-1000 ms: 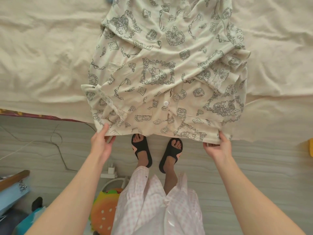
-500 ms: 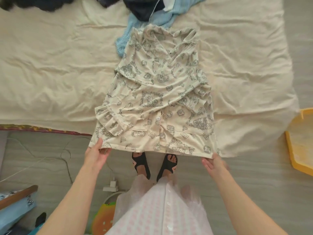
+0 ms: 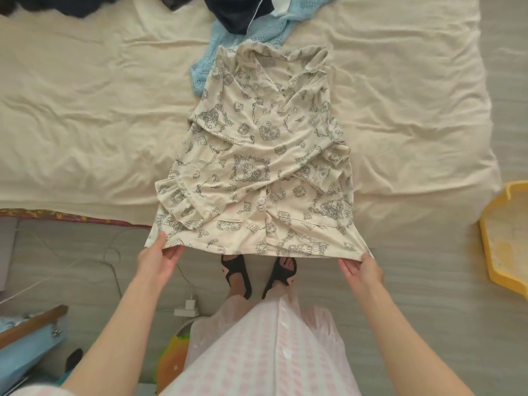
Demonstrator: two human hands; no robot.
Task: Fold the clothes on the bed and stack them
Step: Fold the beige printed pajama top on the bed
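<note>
Since a second ago the view had pulled back, and more of the bed [image 3: 85,110] and the clothes at its far end showed. From the head camera, the cream printed pyjama top [image 3: 265,155] lay flat and buttoned, collar away, sleeves folded in, its hem hanging over the bed's near edge. Left hand [image 3: 155,260] pinched the left hem corner, thumb on top; right hand [image 3: 361,268] pinched the right corner likewise. Beyond the collar lay a blue knit [image 3: 217,50] and dark garments [image 3: 237,12].
</note>
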